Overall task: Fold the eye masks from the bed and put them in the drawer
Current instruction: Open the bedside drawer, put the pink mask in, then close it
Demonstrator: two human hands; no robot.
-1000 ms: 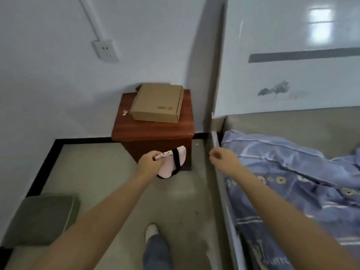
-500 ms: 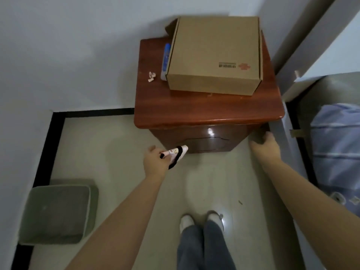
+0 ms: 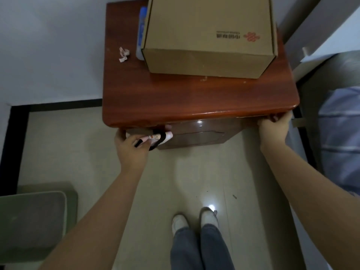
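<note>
I stand over a reddish wooden nightstand [image 3: 194,98]. Its dark drawer front [image 3: 198,135] shows just below the top's overhang and looks closed. My left hand [image 3: 130,147] holds a folded pink-and-white eye mask [image 3: 159,137] with a black strap, and its fingertips reach under the left front edge of the top. My right hand [image 3: 274,127] grips under the right front corner of the nightstand, fingers curled out of sight. The bed with its blue striped bedding [image 3: 341,143] lies at the right edge.
A cardboard box [image 3: 208,34] fills most of the nightstand top, with a blue-and-white object [image 3: 141,26] and crumpled paper [image 3: 123,54] to its left. A grey-green bin [image 3: 33,217] stands at the lower left. White walls close off the left; my feet [image 3: 194,219] are on the tiled floor.
I have stepped closer to the nightstand. Both hands rose from in front of it to its front edge, the left one still carrying the eye mask.
</note>
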